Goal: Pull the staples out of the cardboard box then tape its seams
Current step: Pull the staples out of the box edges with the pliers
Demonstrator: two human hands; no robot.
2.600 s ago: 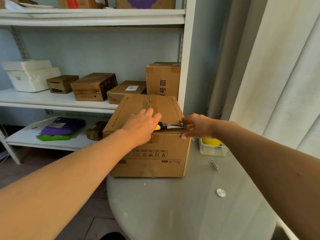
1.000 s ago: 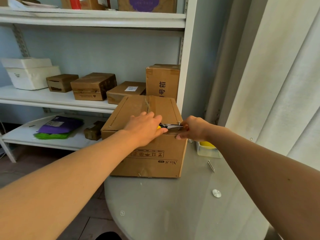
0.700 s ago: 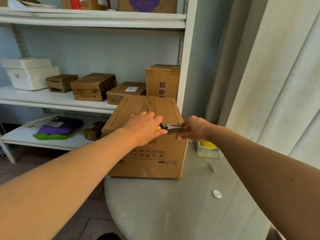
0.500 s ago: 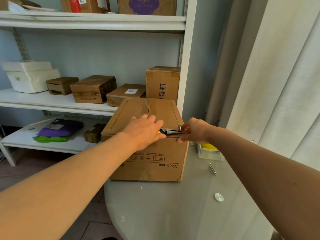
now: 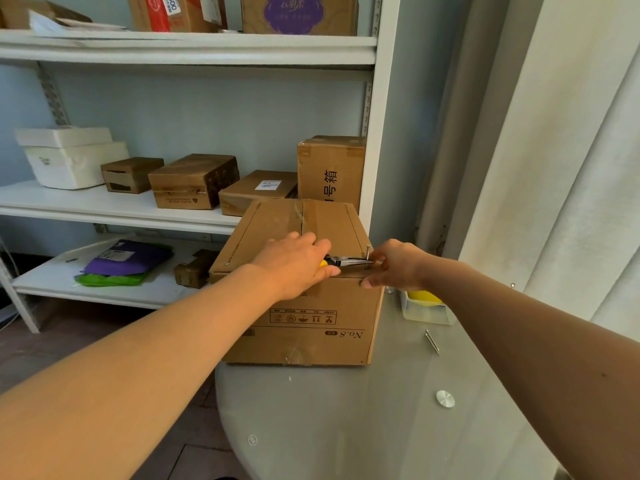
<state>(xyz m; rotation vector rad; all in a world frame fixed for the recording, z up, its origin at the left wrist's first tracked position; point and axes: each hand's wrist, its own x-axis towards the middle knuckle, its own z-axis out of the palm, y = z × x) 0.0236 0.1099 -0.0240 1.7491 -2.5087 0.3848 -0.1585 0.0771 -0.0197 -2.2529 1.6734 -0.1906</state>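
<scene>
A brown cardboard box marked "No.8" stands upside down on the round glass table. My left hand grips yellow-handled needle-nose pliers over the box's top front edge. The jaws point right and clamp a metal nail that sticks up at the top right corner. My right hand holds that corner, thumb on the front face, fingers by the plier tips. The box's top centre seam carries old clear tape.
A loose nail and a metal disc lie on the glass to the right. A clear tray with something yellow sits behind my right forearm. White shelves with several boxes stand behind; a curtain hangs at right.
The nail has risen from the box's top right corner and now stands clearly proud in the plier jaws. Both hands kept their places; the camera view shifted slightly.
</scene>
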